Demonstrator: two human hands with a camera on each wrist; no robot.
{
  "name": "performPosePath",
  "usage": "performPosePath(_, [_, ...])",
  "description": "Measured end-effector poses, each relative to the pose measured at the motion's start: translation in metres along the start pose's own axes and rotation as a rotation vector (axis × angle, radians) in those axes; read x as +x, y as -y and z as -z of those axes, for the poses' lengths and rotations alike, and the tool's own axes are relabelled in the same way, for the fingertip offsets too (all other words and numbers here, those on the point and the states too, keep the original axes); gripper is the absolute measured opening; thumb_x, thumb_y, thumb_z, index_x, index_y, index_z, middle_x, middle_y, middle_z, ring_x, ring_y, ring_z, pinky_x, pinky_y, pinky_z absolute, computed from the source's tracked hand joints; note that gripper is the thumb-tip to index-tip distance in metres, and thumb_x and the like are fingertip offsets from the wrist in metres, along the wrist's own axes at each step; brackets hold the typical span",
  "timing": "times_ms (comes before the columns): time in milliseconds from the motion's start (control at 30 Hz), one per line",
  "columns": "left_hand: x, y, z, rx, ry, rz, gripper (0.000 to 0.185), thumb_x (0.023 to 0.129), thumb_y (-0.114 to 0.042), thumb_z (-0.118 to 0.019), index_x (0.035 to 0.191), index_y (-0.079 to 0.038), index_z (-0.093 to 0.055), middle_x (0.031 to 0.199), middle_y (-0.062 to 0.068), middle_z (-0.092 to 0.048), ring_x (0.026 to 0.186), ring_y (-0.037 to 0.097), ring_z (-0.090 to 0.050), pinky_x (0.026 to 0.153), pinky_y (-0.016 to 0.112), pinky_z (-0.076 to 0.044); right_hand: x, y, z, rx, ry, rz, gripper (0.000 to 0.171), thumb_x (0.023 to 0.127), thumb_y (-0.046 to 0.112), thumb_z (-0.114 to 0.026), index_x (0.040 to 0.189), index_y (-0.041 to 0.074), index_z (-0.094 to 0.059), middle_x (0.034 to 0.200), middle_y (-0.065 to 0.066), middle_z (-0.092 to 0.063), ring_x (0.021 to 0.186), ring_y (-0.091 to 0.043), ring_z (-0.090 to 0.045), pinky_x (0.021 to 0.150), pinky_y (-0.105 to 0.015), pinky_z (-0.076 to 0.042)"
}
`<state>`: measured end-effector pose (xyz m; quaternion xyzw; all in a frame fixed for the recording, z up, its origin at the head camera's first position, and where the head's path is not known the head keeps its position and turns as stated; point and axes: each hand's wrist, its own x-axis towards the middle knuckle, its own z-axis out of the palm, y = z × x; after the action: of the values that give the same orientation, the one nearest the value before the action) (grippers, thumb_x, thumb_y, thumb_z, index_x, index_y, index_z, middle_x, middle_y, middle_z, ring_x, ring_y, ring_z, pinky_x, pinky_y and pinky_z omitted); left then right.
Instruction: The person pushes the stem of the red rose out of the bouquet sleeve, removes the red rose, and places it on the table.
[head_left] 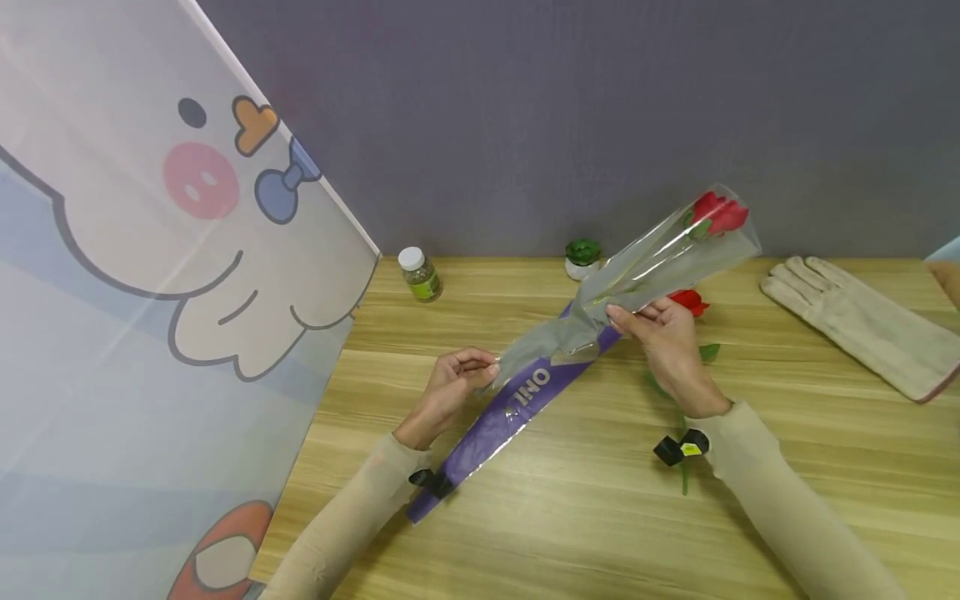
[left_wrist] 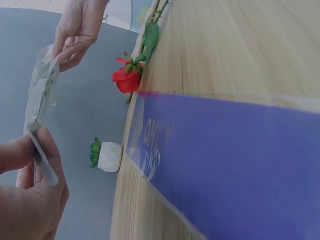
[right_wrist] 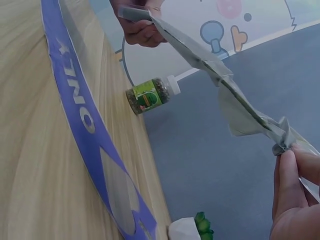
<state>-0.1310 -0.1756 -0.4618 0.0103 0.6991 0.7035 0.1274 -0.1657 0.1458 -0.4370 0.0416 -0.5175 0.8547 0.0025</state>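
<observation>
We see the left hand (head_left: 450, 385) pinching the narrow lower end of a clear plastic flower sleeve (head_left: 637, 271) above the wooden table (head_left: 570, 517). A purple sleeve (head_left: 510, 417) lies flat beneath. The right hand (head_left: 667, 337) grips the clear sleeve mid-length, its red rose (head_left: 718, 212) raised at the top. Another red rose (head_left: 688, 302) lies behind, a beige glove (head_left: 862, 321) far right.

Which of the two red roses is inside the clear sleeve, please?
The raised rose, inside the clear sleeve held by both hands. The other rose lies bare on the table behind the right hand.
</observation>
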Motion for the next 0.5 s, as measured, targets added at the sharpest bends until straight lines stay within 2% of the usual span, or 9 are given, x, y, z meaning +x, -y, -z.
performPosePath(200, [-0.002,0.003,-0.005,0.080,0.005,0.011,0.022,0.093,0.003,-0.073,0.112,0.012,-0.069,0.094,-0.005,-0.076,0.089,0.007,-0.070,0.081,0.019,-0.058,-0.004,0.009,0.002,-0.081,-0.007,-0.029,0.017,0.093,-0.003,-0.074,0.106,0.007,-0.069,0.094,0.003,-0.082,0.085,-0.006,-0.078,0.079,-0.021,-0.061])
performPosePath(500, [-0.003,0.002,-0.005,0.108,0.023,-0.034,0.022,0.092,0.005,-0.073,0.112,0.014,-0.067,0.095,-0.002,-0.077,0.085,0.005,-0.071,0.079,0.019,-0.058,-0.004,0.017,0.008,-0.095,-0.026,-0.015,0.013,0.093,-0.001,-0.074,0.103,0.007,-0.071,0.092,0.003,-0.082,0.084,-0.007,-0.078,0.083,-0.023,-0.061])
